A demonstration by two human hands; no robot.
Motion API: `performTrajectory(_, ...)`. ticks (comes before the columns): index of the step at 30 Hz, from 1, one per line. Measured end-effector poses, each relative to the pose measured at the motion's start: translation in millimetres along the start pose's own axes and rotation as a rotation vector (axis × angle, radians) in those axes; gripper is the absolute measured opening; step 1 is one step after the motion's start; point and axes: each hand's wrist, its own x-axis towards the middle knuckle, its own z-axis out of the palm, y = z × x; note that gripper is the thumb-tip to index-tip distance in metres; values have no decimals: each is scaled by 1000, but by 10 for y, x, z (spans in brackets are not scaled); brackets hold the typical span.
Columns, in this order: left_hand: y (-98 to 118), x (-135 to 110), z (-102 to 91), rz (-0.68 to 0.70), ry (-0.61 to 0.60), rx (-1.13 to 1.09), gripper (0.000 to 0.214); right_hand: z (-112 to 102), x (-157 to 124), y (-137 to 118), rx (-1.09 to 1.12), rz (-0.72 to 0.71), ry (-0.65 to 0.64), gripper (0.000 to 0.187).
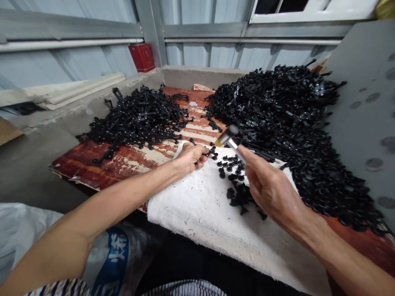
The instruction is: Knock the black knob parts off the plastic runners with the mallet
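Note:
My left hand (191, 157) pinches a thin black part with knobbed ends (211, 151) just above the white cloth (188, 201). My right hand (263, 176) is wrapped round the handle of a small hammer (230, 135). The hammer's head is dark with a yellow face, slightly blurred, and it hangs above and to the right of my left fingertips, apart from the part. Between the hands, several loose black disc-shaped pieces with short stems (230, 166) lie on the cloth. A denser cluster of black pieces (242, 195) sits below my right hand.
A heap of black parts (138, 117) lies at the left of the worn red-brown board (145, 158). A larger heap (277, 107) covers the right side against a grey panel (364, 107). A red box (142, 57) stands in the corner. White sacks (117, 255) are at lower left.

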Motion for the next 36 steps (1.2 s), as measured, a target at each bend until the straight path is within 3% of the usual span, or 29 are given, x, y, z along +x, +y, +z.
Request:
performTrajectory(2,-12,13,-4,2,1,4,23,20,-23,4,-29,8,20,54)
performTrajectory(7,-20,23,-5,-18,-8,29,23,44,-33,12,-181,-2,-158,59)
performTrajectory(12,121,0,-39,-124,-91,90,21,6,39,7,-171,-1,-180,56)
performTrajectory(15,291,-36,-94,-182,-116,160,21,-77,52,13,47,60,-22,51)
performTrajectory(19,444,-126,-168,-95,-124,252,16,-190,17,55,456,293,194,45)
performTrajectory(22,419,-202,-212,5,-208,353,13,-232,5,94,681,431,192,46)
performTrajectory(26,290,-243,-275,139,-338,514,8,-242,19,134,868,508,156,50)
performTrajectory(32,187,-111,-334,234,-617,730,27,-286,-4,153,991,582,142,51)
performTrajectory(36,158,1,-314,300,-740,760,35,-311,-30,165,1018,616,157,57)
